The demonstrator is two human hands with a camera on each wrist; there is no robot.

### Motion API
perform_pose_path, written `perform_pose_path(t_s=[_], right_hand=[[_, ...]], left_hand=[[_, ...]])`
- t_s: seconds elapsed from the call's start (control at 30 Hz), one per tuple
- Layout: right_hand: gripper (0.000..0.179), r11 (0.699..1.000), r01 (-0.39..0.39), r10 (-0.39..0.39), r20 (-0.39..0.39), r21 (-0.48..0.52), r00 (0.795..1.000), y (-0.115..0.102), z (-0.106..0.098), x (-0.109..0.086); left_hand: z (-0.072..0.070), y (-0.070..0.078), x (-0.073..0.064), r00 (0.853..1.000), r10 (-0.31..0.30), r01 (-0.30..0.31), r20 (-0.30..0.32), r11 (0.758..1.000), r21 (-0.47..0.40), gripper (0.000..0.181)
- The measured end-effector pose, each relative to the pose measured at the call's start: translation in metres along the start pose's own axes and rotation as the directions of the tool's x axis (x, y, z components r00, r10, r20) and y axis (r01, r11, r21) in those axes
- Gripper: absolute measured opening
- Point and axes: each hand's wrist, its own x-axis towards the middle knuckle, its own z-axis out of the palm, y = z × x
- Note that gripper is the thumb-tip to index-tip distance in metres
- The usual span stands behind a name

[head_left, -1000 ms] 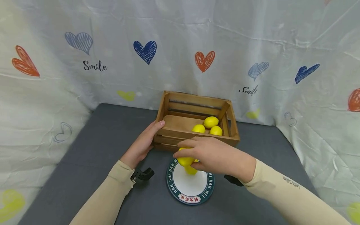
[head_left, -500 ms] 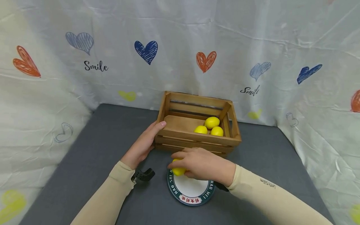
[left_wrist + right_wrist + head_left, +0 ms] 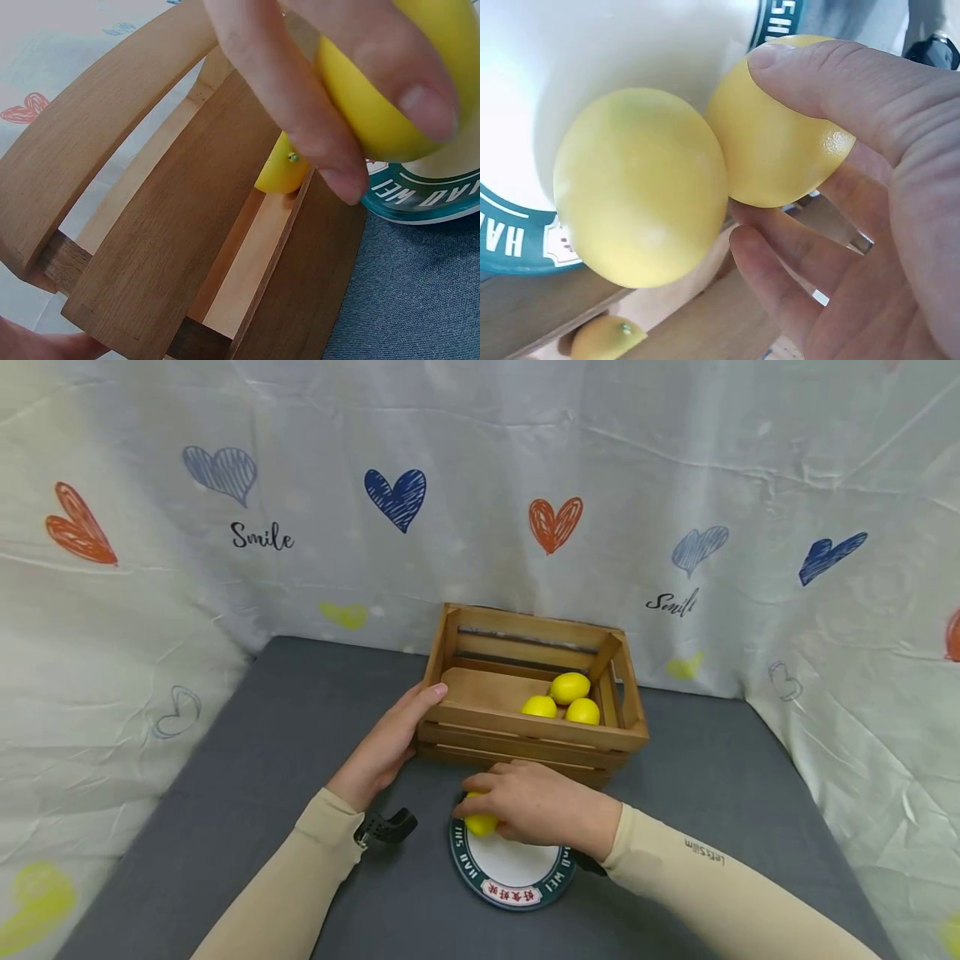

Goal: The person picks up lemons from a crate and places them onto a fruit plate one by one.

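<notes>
My right hand (image 3: pixel 536 806) grips a yellow lemon (image 3: pixel 480 820) low over the left part of the round plate (image 3: pixel 513 897), which has a white middle and a green lettered rim. In the right wrist view the thumb lies across this lemon (image 3: pixel 772 142), fingers on its other side. Right beside it on the plate is a second lemon (image 3: pixel 641 187), hidden under my hand in the head view. My left hand (image 3: pixel 386 739) holds the left end of the wooden crate (image 3: pixel 525 735), thumb at the top rim. Three lemons (image 3: pixel 570 687) lie in the crate's right part.
The crate stands behind the plate on a dark grey table (image 3: pixel 300 710). A white curtain (image 3: pixel 480 527) printed with hearts and "Smile" surrounds the table at the back and sides. Black straps (image 3: pixel 390 827) sit at the wrists.
My right hand has come down and slightly left with the lemon, from above the plate's back part to close over the plate. My left hand keeps its hold on the crate.
</notes>
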Motion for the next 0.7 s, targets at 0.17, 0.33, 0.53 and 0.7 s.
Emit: perform_pose_path(t_s=[0.17,0.33,0.53,0.7], right_hand=[[0.051,1.0,-0.017,0.017,0.011,-0.001,1.0,0.002,0.004,0.001],[0.05,1.0,-0.02,0.021,0.017,-0.002,1.0,0.003,0.008,0.002],[0.05,0.999,-0.03,0.03,0.024,0.01,0.999,0.003,0.011,0.003],[0.051,0.999,-0.029,0.029,0.025,0.013,0.999,0.004,0.012,0.003]], left_hand=[[0.0,0.0,0.001,1.0,0.003,-0.003,-0.001,1.0,0.0,0.105],[0.0,-0.001,0.002,1.0,0.004,-0.004,-0.001,1.0,0.003,0.106],[0.001,-0.001,0.002,1.0,0.005,-0.005,-0.002,1.0,0.004,0.105],[0.0,-0.001,0.001,1.0,0.005,-0.005,-0.006,1.0,0.006,0.105]])
